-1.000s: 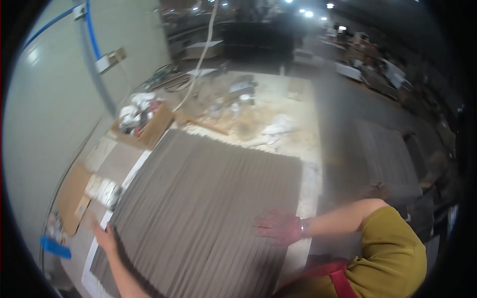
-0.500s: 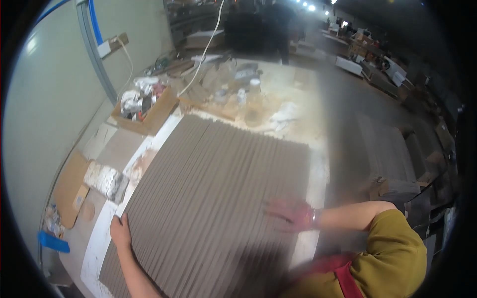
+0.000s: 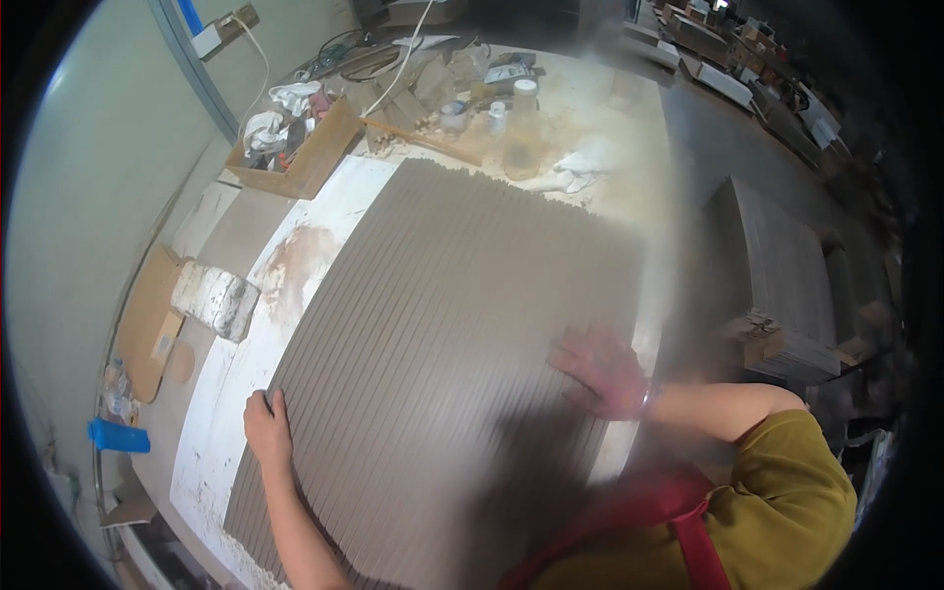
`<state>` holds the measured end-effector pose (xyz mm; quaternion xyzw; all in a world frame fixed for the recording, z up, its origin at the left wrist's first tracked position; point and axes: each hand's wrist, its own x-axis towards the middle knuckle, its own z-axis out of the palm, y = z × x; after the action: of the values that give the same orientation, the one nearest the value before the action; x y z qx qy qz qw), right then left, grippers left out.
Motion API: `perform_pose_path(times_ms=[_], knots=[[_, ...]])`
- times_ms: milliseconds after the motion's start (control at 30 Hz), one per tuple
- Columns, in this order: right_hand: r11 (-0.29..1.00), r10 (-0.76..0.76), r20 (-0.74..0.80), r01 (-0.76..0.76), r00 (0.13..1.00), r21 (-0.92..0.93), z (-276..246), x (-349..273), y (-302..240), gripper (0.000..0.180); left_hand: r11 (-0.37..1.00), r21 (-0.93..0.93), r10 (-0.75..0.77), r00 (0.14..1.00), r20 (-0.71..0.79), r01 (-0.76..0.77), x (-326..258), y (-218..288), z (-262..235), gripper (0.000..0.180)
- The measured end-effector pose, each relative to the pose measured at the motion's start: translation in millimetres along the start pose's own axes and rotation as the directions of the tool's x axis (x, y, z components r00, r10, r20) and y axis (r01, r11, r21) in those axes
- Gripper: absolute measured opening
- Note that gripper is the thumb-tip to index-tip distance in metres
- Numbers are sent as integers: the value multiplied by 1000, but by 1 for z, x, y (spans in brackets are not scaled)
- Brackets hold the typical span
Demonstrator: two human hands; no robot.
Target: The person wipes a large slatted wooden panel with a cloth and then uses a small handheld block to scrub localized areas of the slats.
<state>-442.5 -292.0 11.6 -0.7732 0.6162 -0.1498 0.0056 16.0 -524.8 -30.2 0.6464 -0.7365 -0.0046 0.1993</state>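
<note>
"At the far left, what lies by the wall?"

"Something blue (image 3: 120, 436), then a piece of cardboard (image 3: 143, 329) and a white block (image 3: 208, 295) (smudged dark at its right end), just beside a long white sheet (image 3: 224, 393)."

"And the left hand (image 3: 267, 431)?"

"It is bare, touching the left edge of the strips (image 3: 418, 344), with the thumb up beside the fingers. Whether it grips or merely rests there, I can't tell."

"What stands beyond it?"

"A box (image 3: 317, 162), brown, holding crumpled rags (image 3: 265, 133), white ones mostly."

"Where exactly are the strips?"

"Across the middle of the table (image 3: 605, 98), grey-brown, lying close side by side between the two hands. Their far ends make a ragged line, and a dark shadow falls on the near right part."

"Past those ends?"

"A few bottles (image 3: 525, 110), one with a white cap, and a crumpled white cloth (image 3: 572, 172) to their right."

"Then the right hand (image 3: 602, 369)?"

"Reddish and blurred, over the right side of the strips, fingers spread and clasping nothing. I can't tell whether the palm touches them."

"And farthest right?"

"An olive sleeve (image 3: 796, 482), and beyond it a stack of boards (image 3: 782, 265), well apart from the table."
</note>
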Motion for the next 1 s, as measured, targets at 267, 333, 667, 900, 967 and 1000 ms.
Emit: perform_pose_path(times_ms=[267, 333, 667, 900, 967, 1000], knots=[[994, 22, 8, -23, 1000, 102, 3, -3, 6, 50, 989, 146, -50, 988, 146, 29, -1, -3, 1, 50], [990, 31, 36, -36, 999, 133, 4, -4, 8, 48, 974, 184, -166, 970, 179, 133, -4, 4, 1, 57], [991, -17, -75, 27, 997, 131, 11, -10, 14, 45, 929, 290, -280, 949, 144, 230, -68, 57, -3, 64], [993, -62, -115, 73, 991, 90, 4, -9, 14, 45, 944, 192, -294, 947, 131, 267, -131, 112, -19, 65], [995, -13, -11, 14, 1000, 95, -4, -6, 12, 47, 933, 204, -330, 931, 156, 297, -145, 126, -25, 66], [993, -7, -18, 9, 1000, 121, 1, -10, 14, 49, 933, 199, -335, 928, 163, 301, -152, 134, -24, 67]])
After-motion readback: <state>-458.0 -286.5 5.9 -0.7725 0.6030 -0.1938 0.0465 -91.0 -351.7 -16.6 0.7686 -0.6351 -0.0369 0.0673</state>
